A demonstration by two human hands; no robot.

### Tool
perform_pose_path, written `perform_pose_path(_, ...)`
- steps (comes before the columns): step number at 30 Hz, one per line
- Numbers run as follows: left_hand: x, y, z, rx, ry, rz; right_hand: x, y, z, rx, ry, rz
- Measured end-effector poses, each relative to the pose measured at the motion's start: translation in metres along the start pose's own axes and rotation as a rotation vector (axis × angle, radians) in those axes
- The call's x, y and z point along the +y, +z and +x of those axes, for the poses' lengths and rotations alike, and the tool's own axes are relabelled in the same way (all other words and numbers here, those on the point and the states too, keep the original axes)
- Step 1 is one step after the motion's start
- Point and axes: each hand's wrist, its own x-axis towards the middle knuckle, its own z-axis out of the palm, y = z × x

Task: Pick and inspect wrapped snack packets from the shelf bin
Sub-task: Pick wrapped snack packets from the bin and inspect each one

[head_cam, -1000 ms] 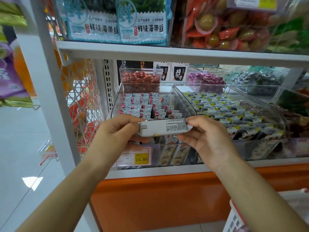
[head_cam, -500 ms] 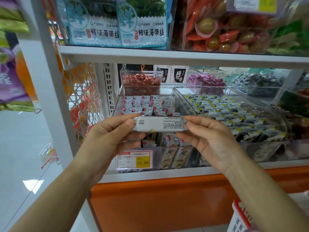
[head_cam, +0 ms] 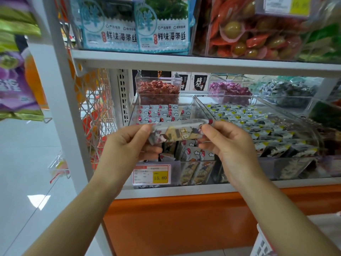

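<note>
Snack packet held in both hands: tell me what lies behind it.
Behind the packet sits a clear bin of grey wrapped snacks. The packet, left hand and right hand cover the bin's middle rows.

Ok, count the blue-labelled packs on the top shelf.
2. One blue-labelled pack stands at the left of the upper shelf, the second just to its right, above the held snack packet. Others may be hidden behind.

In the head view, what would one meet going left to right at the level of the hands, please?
White shelf post, wire rack, left hand, snack packet, right hand, bin of yellow-marked packets.
</note>
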Motion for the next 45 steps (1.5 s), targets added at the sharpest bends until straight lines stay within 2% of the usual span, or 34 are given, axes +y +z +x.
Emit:
perform_pose_path(2, -0.003, 0.001, 0.001, 0.005, 0.076, 0.16, -0.001, -0.002, 0.003, 0.07, -0.005, 0.038)
perform_pose_path(4, -0.007, -0.001, 0.003, 0.008, 0.181, 0.428, -0.002, -0.005, 0.006, 0.119, -0.009, 0.059)
perform_pose_path(7, -0.013, -0.003, 0.005, -0.112, 0.363, 0.876, -0.002, -0.008, 0.009, 0.167, -0.046, 0.049)
perform_pose_path(9, -0.017, -0.001, 0.007, -0.187, 0.369, 1.039, -0.002, -0.008, 0.01, 0.177, -0.085, 0.04)
perform_pose_path(15, -0.023, 0.002, 0.014, -0.175, 0.415, 1.248, -0.005, -0.011, 0.011, 0.13, -0.181, -0.041)
perform_pose_path(19, -0.025, 0.004, 0.017, -0.177, 0.409, 1.37, -0.006, -0.004, 0.012, 0.041, -0.268, -0.259)
perform_pose_path(27, -0.019, -0.003, 0.018, -0.129, 0.39, 1.286, 0.006, 0.03, 0.014, -0.183, -0.406, -0.788)
perform_pose_path(31, -0.02, -0.007, 0.018, -0.11, 0.398, 1.246, 0.013, 0.042, 0.012, -0.461, -0.45, -1.196)
perform_pose_path(33, -0.02, -0.008, 0.018, -0.107, 0.411, 1.231, 0.007, 0.041, 0.017, -0.488, -0.378, -1.163)
perform_pose_path(37, -0.02, -0.01, 0.017, -0.091, 0.43, 1.184, -0.005, 0.035, 0.043, -0.324, -0.287, -1.009)
perform_pose_path(43, -0.019, -0.006, 0.015, -0.094, 0.434, 1.16, 0.011, 0.041, 0.052, -0.453, -0.312, -1.291)
perform_pose_path(45, -0.019, -0.007, 0.015, -0.074, 0.44, 1.141, 0.013, 0.042, 0.051, -0.453, -0.362, -1.286)
